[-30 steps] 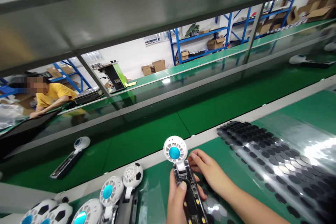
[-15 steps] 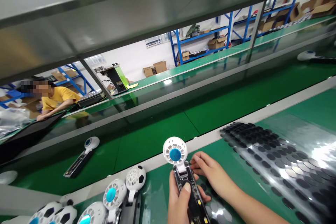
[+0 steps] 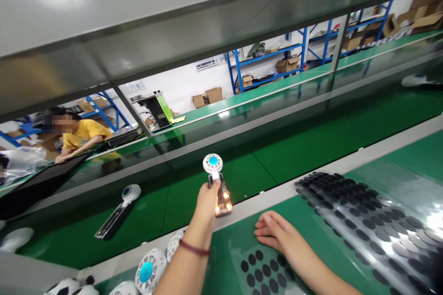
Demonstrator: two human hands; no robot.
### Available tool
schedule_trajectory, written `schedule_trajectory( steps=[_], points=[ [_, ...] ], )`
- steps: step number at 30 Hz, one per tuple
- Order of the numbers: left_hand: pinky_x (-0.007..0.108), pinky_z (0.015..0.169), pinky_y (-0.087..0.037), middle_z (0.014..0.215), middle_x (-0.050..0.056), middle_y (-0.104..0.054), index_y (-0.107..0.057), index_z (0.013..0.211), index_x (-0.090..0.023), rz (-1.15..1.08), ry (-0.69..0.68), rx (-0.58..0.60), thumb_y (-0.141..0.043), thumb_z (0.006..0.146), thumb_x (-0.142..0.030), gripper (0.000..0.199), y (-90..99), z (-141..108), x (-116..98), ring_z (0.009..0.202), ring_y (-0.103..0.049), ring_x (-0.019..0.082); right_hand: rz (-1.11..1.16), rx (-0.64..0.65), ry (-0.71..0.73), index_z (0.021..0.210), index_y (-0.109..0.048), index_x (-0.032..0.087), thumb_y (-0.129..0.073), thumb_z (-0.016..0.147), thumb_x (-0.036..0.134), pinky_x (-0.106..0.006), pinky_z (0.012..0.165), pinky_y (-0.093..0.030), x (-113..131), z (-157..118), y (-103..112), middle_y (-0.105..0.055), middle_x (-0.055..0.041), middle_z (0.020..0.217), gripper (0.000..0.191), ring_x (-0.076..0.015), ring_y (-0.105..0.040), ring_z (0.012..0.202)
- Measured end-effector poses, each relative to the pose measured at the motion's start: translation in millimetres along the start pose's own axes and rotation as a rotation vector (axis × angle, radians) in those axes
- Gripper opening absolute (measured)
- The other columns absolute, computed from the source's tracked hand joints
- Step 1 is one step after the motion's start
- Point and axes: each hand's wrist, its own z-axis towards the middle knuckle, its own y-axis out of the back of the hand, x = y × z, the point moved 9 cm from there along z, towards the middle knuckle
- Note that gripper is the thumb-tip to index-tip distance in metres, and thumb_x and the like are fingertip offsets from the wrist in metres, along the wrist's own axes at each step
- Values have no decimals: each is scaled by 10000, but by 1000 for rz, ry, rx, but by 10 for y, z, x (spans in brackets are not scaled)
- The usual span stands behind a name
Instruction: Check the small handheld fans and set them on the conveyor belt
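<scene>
Left hand [image 3: 206,198] grips held fan [image 3: 212,163], thumb across handle; fan head white with blue centre, lights on lower handle glowing. Fan held above near edge of green belt [image 3: 290,147]. Right hand [image 3: 277,230] empty, fingers loosely curled, above counter [image 3: 221,258] beside small sheet of black discs [image 3: 258,269]. Larger disc sheets [image 3: 349,209] spread farther right. Second fan [image 3: 119,212] lying on belt, left. More fans [image 3: 150,272] grouped lower left, partly behind left forearm. Person in yellow shirt [image 3: 86,136] across belt, far left.
</scene>
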Motion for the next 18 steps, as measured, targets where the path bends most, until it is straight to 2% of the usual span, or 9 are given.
schedule_trajectory(
  steps=[3,6,8,10,12,13,15,18],
  points=[
    [404,768,-479,1086,88,-568,-495,1123,-151,264,-91,-145,-494,834,-373,364,378,517,-320,904,-579,197,-85,29,39,719,-490,209,-521,695,579,-323,751,-494,37,-39,-38,-551,-18,783,372,-181,-591,783],
    [473,862,-416,1214,99,-485,-456,1188,-172,557,-131,-323,-490,839,-351,393,1039,820,-524,1048,-502,244,-191,71,106,749,-509,218,-564,711,432,-297,710,-474,90,-96,-105,-542,-4,747,224,-176,-564,754],
    [473,864,-415,1199,94,-498,-486,1153,-165,741,-117,-365,-500,838,-322,353,1509,884,-513,1046,-503,240,-358,94,224,765,-522,226,-529,755,357,-279,684,-447,174,-145,-162,-535,-2,759,131,-157,-532,699],
    [464,853,-424,1162,87,-524,-519,1106,-157,903,-79,-369,-512,833,-303,310,1925,861,-395,1022,-518,230,-597,112,367,782,-521,236,-453,810,309,-268,674,-431,245,-196,-234,-531,-6,799,103,-147,-518,690],
    [455,838,-436,1132,82,-542,-532,1083,-151,1023,-53,-352,-520,830,-293,290,2195,805,-237,994,-534,222,-798,128,447,811,-521,242,-422,824,273,-262,688,-435,234,-210,-291,-543,-14,829,105,-152,-537,730],
    [451,833,-441,1124,81,-546,-533,1079,-150,1064,-59,-334,-520,830,-291,287,2245,785,-166,986,-539,219,-848,131,447,818,-525,243,-432,815,262,-259,698,-441,202,-194,-297,-553,-16,834,96,-156,-549,752],
    [448,836,-441,1135,83,-543,-531,1084,-150,1113,-118,-275,-516,833,-291,288,2156,785,-68,994,-537,219,-899,120,430,819,-538,240,-442,802,257,-252,703,-453,145,-150,-282,-573,-21,841,99,-161,-569,774],
    [451,851,-431,1160,84,-533,-532,1088,-155,1130,-238,-175,-508,836,-311,298,1717,876,-33,1022,-524,223,-917,91,403,803,-551,238,-409,816,287,-235,654,-465,108,-101,-243,-588,-25,829,151,-158,-584,734]
  ],
)
